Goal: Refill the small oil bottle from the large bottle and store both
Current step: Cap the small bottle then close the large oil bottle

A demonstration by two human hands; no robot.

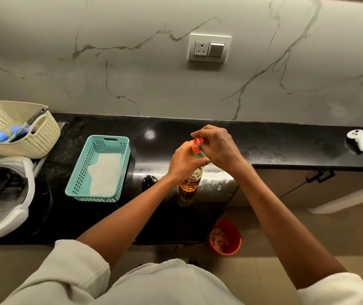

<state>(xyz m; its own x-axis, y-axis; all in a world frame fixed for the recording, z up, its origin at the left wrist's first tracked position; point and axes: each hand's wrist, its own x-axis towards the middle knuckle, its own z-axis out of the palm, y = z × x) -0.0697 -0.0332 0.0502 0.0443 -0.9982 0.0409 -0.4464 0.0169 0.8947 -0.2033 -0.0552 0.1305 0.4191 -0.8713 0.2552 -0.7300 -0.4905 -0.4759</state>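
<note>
The black stone countertop point(264, 139) carries a cream perforated basket point(44, 137), a paper-lined teal basket point(77, 179), a small dark bottle point(148, 180) near the upright large oil bottle point(190, 183), and a white controller point(357, 138) far right

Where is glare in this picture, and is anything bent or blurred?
Head view: a round glare spot on the glossy black stone counter, right of the teal plastic basket; the wide lens curves the counter's far edge; the red cap of the clear oil bottle looks soft.

Two perforated plastic baskets: a cream basket point(44, 139) and a teal basket point(81, 172). Two bottles: a tall clear oil bottle point(192, 179) and a small dark bottle point(148, 182). One red bucket point(237, 238), one white controller point(357, 138).
</note>
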